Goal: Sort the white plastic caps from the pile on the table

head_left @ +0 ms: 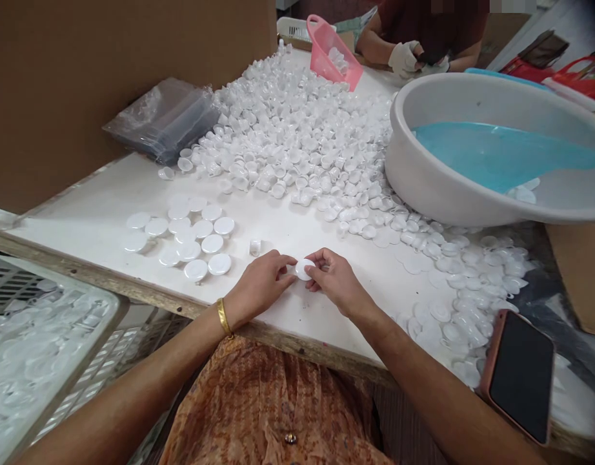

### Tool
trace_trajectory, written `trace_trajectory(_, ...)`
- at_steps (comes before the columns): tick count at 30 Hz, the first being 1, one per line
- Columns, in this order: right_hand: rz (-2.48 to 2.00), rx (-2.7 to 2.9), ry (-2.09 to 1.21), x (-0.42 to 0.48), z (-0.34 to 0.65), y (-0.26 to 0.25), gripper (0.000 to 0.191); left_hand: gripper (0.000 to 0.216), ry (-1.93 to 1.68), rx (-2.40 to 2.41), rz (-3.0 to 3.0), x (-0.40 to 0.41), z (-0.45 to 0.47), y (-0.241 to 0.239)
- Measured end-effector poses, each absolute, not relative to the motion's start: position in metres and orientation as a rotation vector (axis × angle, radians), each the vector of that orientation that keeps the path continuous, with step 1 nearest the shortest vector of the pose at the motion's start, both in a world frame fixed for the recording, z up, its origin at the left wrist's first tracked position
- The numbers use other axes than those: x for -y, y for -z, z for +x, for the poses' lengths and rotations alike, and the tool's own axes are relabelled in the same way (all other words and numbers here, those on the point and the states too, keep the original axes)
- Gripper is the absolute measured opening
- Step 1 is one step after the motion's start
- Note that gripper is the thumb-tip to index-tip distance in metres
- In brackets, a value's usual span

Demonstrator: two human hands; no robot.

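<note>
In front of me, both hands meet at a white round plastic cap (304, 269) just above the table's near edge. My right hand (336, 279) pinches the cap between thumb and fingers. On its left edge, the thumb and fingertips of my left hand (264, 282) close in and grip it; a small white part between them is hard to make out. A single small white cup-shaped piece (255, 247) stands just beyond my left hand. Farther left lies a group of white round caps (212, 243), their smooth faces up.
A large heap of small white plastic pieces (297, 135) covers the far table. Flat white discs (452, 310) lie right, near a phone (523, 374) and grey basin (437, 187). Also around are a pink scoop (321, 55), plastic bags (164, 119), a crate (99, 361) and a co-worker's gloved hand (404, 59).
</note>
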State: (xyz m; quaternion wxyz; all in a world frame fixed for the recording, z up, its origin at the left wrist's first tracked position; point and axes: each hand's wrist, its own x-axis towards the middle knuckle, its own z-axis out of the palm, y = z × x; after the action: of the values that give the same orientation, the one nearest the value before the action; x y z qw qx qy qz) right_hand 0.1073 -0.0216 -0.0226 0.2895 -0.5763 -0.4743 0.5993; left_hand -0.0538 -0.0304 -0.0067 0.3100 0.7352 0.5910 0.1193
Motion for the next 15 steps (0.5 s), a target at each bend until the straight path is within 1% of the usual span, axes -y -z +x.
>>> trace_trajectory(3,-1.551,1.239,-1.629,0.022,0.108,0.021,0.01,0.028,-0.36,-1.582,1.823,0.029,-0.055,-0.001)
trace_trajectory(9,-1.498,1.384,-1.534,0.026,0.111,0.026,0.013,0.026,-0.467,-1.559,1.776,0.03,-0.048,0.003)
trace_trajectory(15,-1.448,1.369,-1.573,0.024,0.113,0.031,0.013,0.033,-0.624,-1.754,1.923,0.013,-0.018,0.004)
